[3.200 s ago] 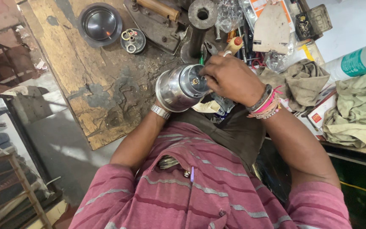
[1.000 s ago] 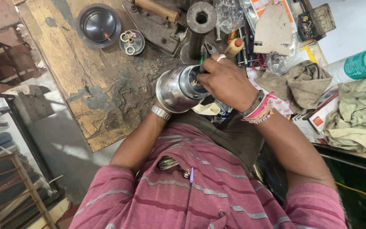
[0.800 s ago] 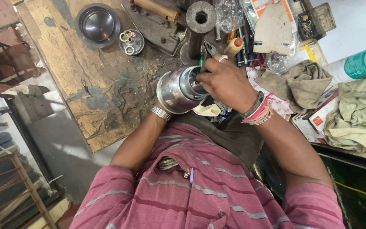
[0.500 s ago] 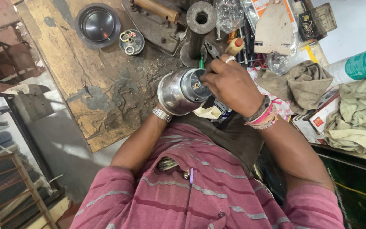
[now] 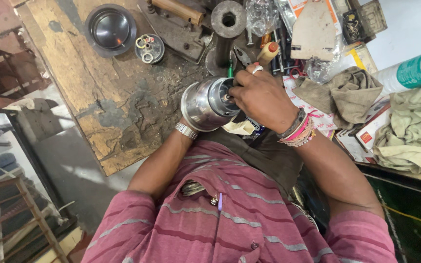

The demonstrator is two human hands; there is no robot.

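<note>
A steel mixer jar [image 5: 206, 103] is being gripped underneath by the left hand [image 5: 191, 127], mostly hidden behind it. Its base is being pinched by the right hand [image 5: 261, 95]. Pliers [image 5: 242, 56], a metal lid [image 5: 110, 29] and 2 rags [image 5: 347, 92] are lying around.

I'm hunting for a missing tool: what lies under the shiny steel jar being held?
Under the steel jar shows dark worn workbench and a pale cloth. The left hand, beneath it, is hidden. The right hand covers its end, so nothing more shows.

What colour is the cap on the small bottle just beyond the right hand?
Red, on a tan bottle; the head view shows it.
</note>
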